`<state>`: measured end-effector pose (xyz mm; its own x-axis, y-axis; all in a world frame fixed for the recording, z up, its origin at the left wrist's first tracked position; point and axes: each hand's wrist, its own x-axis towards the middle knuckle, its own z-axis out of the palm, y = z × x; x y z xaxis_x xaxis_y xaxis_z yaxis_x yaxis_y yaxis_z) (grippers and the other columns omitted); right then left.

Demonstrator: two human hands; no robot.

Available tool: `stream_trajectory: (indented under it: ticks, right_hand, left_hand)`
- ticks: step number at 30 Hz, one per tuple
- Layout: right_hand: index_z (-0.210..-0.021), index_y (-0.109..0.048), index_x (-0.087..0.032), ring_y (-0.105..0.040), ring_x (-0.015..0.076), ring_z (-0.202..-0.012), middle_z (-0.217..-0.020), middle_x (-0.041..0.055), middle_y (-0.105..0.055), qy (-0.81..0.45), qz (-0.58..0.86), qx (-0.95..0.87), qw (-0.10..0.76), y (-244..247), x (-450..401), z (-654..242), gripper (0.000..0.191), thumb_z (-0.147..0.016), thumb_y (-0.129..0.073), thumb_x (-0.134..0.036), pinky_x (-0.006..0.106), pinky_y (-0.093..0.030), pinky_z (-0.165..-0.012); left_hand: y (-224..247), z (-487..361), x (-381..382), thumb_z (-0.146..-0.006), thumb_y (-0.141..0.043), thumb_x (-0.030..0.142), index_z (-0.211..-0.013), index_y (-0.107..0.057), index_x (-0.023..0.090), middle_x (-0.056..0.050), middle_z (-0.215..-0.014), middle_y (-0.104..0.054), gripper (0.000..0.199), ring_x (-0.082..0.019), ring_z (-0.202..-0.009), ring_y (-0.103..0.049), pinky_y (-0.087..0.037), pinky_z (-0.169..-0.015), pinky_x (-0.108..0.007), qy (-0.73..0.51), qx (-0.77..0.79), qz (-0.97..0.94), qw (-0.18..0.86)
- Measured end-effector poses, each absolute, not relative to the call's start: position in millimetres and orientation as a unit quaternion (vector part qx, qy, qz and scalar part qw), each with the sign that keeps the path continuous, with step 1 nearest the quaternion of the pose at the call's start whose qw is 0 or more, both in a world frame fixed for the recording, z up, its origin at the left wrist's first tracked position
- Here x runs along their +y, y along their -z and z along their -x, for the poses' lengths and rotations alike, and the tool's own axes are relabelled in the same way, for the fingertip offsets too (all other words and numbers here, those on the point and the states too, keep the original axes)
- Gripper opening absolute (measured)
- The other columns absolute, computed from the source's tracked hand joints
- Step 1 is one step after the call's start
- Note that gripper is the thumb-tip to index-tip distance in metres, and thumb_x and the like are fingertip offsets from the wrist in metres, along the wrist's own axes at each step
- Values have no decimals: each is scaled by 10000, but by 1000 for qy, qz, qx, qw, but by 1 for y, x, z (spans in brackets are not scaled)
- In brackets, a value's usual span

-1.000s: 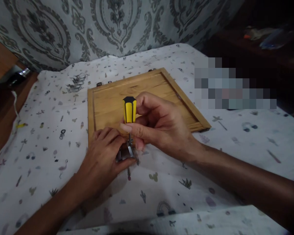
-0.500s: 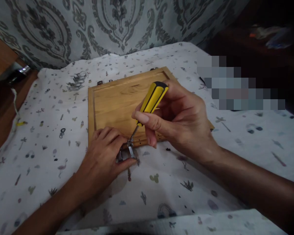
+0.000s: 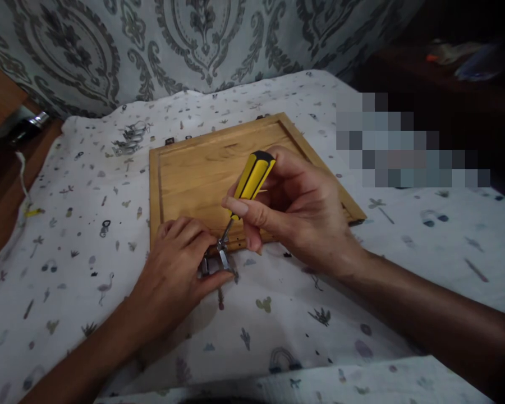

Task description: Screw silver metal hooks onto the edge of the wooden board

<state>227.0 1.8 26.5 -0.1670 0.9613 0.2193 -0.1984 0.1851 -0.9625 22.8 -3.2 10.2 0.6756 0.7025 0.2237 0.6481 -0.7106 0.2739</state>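
Note:
My right hand [image 3: 315,213] grips a screwdriver [image 3: 252,177] by its yellow and black handle. The shaft slants down to the left, and its tip meets a small shiny metal fitting [image 3: 223,258] at the near edge of a framed wooden panel [image 3: 193,174]. Fingers and thumb of my left hand [image 3: 179,261] pinch this fitting, which they partly cover, so its exact kind is unclear. The fingers of that hand also rest on the panel's near left corner. Small dark holes show along the near edge, right of the screwdriver tip.
Several metal fittings [image 3: 130,138] lie in a pile beyond the panel's left corner. Small dark hardware [image 3: 169,141] sticks out at its far edge. A printed white cloth [image 3: 278,336] covers the surface. At the left are a white cord [image 3: 23,174] and a black-and-silver object [image 3: 31,126].
The screwdriver handle and my right hand have shifted slightly left and down, uncovering more of the panel's right side. My left hand stays on the fitting. The whole view has moved a little.

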Motion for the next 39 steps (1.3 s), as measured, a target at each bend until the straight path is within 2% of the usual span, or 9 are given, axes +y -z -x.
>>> stream_trajectory:
  ticks: [4, 9, 13, 17, 21, 26, 32, 35, 39]
  right_hand:
    - [-952, -552, -242, -610, 34, -494, -836, -82, -602, -508, 348, -579, 534, -26, 0, -228, 276, -888, -772, -396, 138, -488, -426]
    - [-1128, -624, -224, -656, 50, -569, -920, -36, -681, -511, 315, -612, 514, -32, -4, -230, 230, -960, -694, -366, 154, -569, -519]
    - [-953, -655, -193, -610, 46, -510, -845, -36, -678, -517, 310, -605, 520, -34, -6, -229, 127, -924, -735, -288, 156, -541, -460]
    - [-811, -610, -194, -542, 20, -453, -906, -29, -705, -493, 334, -583, 553, -34, -6, -227, 244, -807, -850, -238, 152, -489, -393]
    - [-814, -602, -206, -593, 45, -516, -816, -52, -666, -501, 329, -582, 550, -35, -5, -228, 256, -826, -838, -306, 156, -538, -455]
    - [-982, -716, -212, -633, 65, -561, -876, -29, -705, -537, 329, -569, 529, -35, -5, -231, 205, -858, -810, -345, 178, -572, -495]
    - [-765, -692, -197, -588, 46, -501, -810, -39, -696, -494, 349, -575, 551, -35, -4, -230, 182, -783, -862, -259, 144, -561, -425]
    - [-746, -678, -207, -608, 49, -508, -759, -58, -676, -496, 353, -571, 550, -36, -5, -229, 178, -790, -844, -255, 134, -567, -441]
    - [-770, -670, -221, -605, 47, -512, -778, -64, -669, -487, 359, -546, 580, -38, -7, -229, 216, -822, -837, -349, 159, -562, -446]
  left_hand:
    - [-10, -22, -4, -774, -893, 339, -940, -689, 186, -77, -1013, -706, 304, -314, -967, -626, -486, -830, -491, -158, 366, -913, 87]
    - [-12, -23, -3, -768, -897, 318, -936, -687, 177, -86, -996, -708, 304, -330, -963, -633, -496, -831, -514, -159, 358, -916, 88]
    - [-12, -23, -2, -762, -902, 312, -941, -685, 171, -97, -1002, -711, 315, -338, -961, -639, -509, -824, -534, -163, 356, -916, 86]
    - [-9, -22, -2, -751, -908, 345, -929, -682, 177, -88, -966, -706, 333, -334, -945, -645, -522, -806, -529, -181, 352, -916, 66]
    - [-10, -23, -3, -765, -896, 356, -922, -684, 179, -84, -975, -703, 318, -328, -943, -639, -525, -799, -525, -174, 358, -915, 67]
    - [-11, -24, -5, -795, -874, 316, -950, -688, 177, -92, -1023, -711, 279, -329, -981, -628, -515, -829, -525, -159, 363, -915, 82]
    - [-10, -23, -4, -779, -889, 352, -952, -694, 184, -93, -1044, -707, 310, -328, -988, -632, -513, -841, -516, -165, 364, -913, 76]
    - [-11, -24, -4, -782, -889, 339, -967, -697, 179, -92, -1053, -703, 311, -327, -1003, -628, -501, -863, -517, -153, 369, -912, 88]
    - [-12, -23, -4, -799, -872, 341, -937, -691, 189, -69, -997, -692, 274, -302, -960, -615, -487, -836, -490, -154, 370, -912, 87]
